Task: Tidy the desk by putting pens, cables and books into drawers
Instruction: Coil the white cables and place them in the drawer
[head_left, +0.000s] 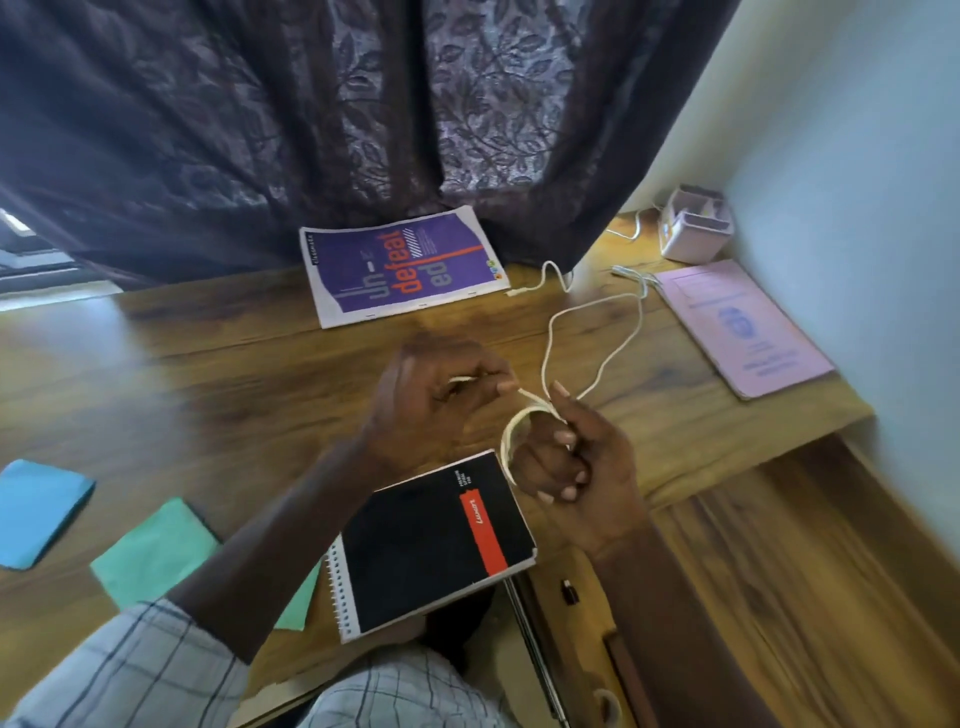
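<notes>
A dark leaf-patterned curtain (260, 130) hangs across the view from 10 to 1 o'clock, behind the wooden desk (208, 395). On the desk, a black spiral notebook (431, 540) lies at 6 o'clock, just under both hands. A purple book (400, 265) lies at 12 o'clock against the curtain's hem, and a pink book (748, 327) lies at 2 o'clock by the wall. A green sheet (156, 551) and a blue one (36, 514) lie at 8 o'clock. At centre, the left hand (436, 400) pinches the white cable (508, 436) between curled fingers. The right hand (576, 467), at 4 o'clock of it, carries several loops of the cable wound around its curled fingers. The rest of the cable trails over the desk toward 1 o'clock, near a small pink box (696, 223). A tiny black object (570, 592) lies at 5 o'clock.
</notes>
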